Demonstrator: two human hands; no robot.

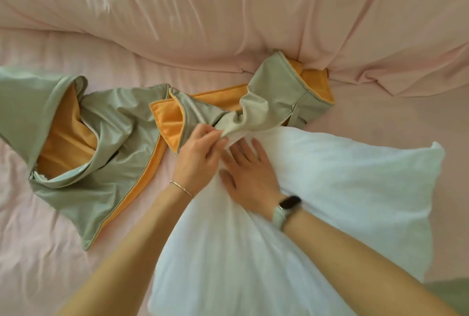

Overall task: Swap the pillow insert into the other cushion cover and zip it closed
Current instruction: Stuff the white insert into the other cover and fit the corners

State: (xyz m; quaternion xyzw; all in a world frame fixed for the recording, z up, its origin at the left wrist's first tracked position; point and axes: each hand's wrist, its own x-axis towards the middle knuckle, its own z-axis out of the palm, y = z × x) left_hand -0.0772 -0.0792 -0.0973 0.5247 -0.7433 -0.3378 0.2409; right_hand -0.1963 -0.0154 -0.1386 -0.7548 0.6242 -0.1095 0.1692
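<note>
Pinching the crumpled rim of the sage-green fabric cushion cover with orange lining (pixel 276 92), the left hand (pixel 196 160) has its fingers curled on the cloth, while the right hand (pixel 250 173) lies flat with fingers spread on the plump white pillow insert (pixel 342 176). Both rest on the pink bed sheet (pixel 38 239) toward its near edge. 1 more sage-green and orange cushion cover (pixel 83 138) sprawls empty toward the left edge.

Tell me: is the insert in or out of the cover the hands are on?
Almost wholly out. The insert lies bare on the bed; only its corner meets the cover, whose edge the left hand pinches.
</note>
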